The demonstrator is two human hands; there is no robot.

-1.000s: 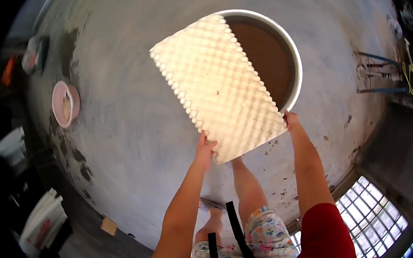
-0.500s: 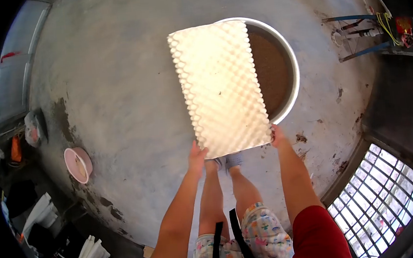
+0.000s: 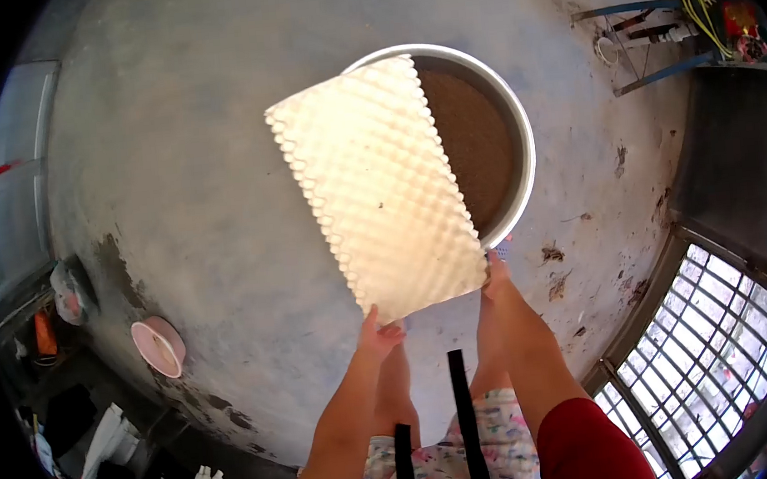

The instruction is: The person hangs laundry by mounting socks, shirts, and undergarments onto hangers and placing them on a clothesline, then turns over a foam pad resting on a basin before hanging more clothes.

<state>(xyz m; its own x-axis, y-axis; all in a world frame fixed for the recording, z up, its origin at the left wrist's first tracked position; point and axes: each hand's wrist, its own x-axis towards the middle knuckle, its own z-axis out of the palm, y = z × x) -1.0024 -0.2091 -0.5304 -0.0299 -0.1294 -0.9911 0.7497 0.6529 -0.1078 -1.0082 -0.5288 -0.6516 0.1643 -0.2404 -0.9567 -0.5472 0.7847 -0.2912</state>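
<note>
Both my hands hold a cream, egg-crate-textured foam pad [image 3: 380, 194] by its near corners. At the near left corner is my left hand [image 3: 377, 336], its thumb up against the edge and the fingers partly under it. My right hand [image 3: 496, 280] grips the near right corner, its fingers mostly hidden. The pad is turned with its far end to the left and covers the left part of a big round metal basin [image 3: 526, 140]. Something brown shows inside the basin; whether it is a filling or the bottom I cannot tell.
A pink tub [image 3: 158, 347] sits on the concrete floor [image 3: 185, 166] to the left, near bags and dark clutter. On the right are a blue-legged stand [image 3: 661, 78] with a yellow cord and a barred window [image 3: 708, 357]. My legs are just behind the pad.
The pad has swung its far end leftward and come slightly nearer, still in both hands. More of the view has shifted; my legs have stepped apart or moved.
</note>
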